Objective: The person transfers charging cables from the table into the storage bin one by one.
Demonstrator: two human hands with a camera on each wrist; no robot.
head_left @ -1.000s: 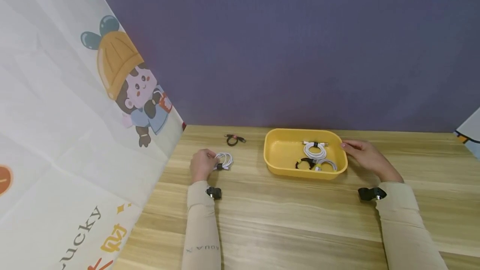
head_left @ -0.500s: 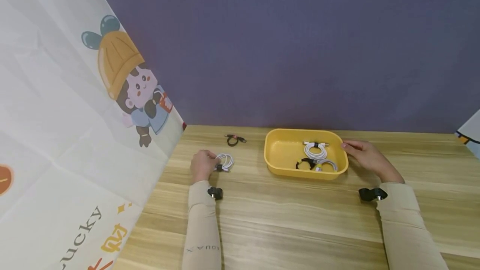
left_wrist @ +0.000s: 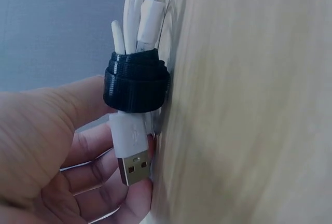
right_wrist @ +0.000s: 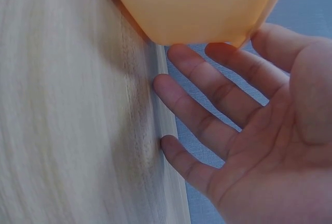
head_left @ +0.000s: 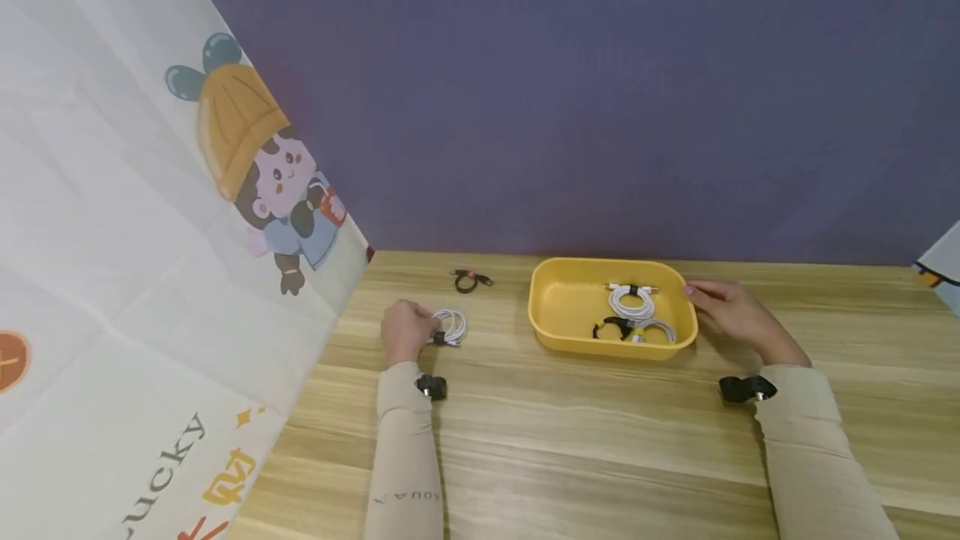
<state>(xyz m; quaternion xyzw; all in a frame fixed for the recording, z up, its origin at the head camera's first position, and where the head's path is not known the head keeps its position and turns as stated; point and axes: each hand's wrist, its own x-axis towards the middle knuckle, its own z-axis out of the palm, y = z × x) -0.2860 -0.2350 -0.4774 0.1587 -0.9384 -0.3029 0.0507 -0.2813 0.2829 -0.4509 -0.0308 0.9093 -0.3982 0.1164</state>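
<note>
My left hand (head_left: pixel 406 332) pinches a coiled white USB cable (head_left: pixel 452 328) at the left of the table. In the left wrist view a black strap (left_wrist: pixel 136 83) wraps the bundle, and its metal USB plug (left_wrist: pixel 135 168) points down beside the curled fingers. My right hand (head_left: pixel 731 313) holds the right end of a yellow plastic box (head_left: pixel 551 346), thumb at the rim and fingertips against the outer wall. Inside the box are a white coiled cable (head_left: pixel 632 312), a black one (head_left: pixel 597 332) and a grey-white one (head_left: pixel 663 328).
A small black cable (head_left: pixel 466 283) with a red tie lies behind the left hand. The wooden table (head_left: pixel 570 432) ends at a dark blue partition (head_left: pixel 600 107) at the back. A white printed sheet (head_left: pixel 112 273) borders its left side.
Both hands stay almost where they were, the left on the white cable and the right at the box. The view has shifted very slightly.
</note>
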